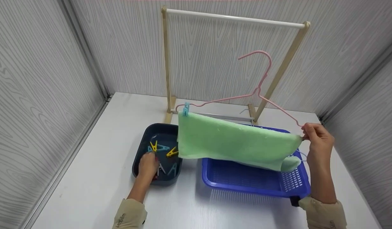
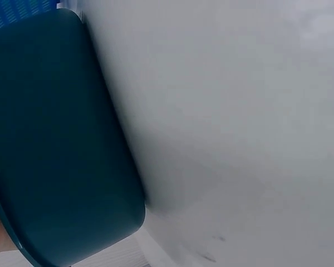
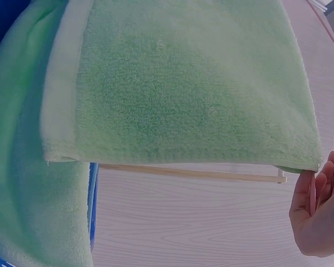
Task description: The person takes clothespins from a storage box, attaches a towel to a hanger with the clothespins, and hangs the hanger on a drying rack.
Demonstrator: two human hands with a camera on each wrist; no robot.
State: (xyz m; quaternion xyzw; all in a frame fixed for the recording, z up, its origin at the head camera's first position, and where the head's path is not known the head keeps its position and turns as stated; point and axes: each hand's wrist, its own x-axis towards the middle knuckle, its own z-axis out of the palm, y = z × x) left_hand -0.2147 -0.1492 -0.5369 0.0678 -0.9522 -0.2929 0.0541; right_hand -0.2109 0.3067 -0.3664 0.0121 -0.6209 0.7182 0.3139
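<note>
My right hand [image 1: 320, 140] pinches one end of a pink hanger [image 1: 227, 99] together with the upper corner of a light green towel [image 1: 234, 136]. In the right wrist view, the fingers of my right hand [image 3: 314, 214] hold the hanger right at the towel's corner. A light blue clothespin [image 1: 186, 109] clips the towel's other corner to the hanger's left end. My left hand [image 1: 148, 165] reaches down into a dark blue-green tub [image 1: 167, 183] among several clothespins. Its fingertips are hidden, and I cannot tell whether they hold one. A yellow clothespin [image 1: 154, 146] lies just beyond it.
A blue plastic basket [image 1: 246, 190] stands under the towel, to the right of the tub. Behind them is a wooden drying rack with a white top bar [image 1: 234, 17]. White wood-grain panels [image 1: 37, 79] enclose the table on the sides and back.
</note>
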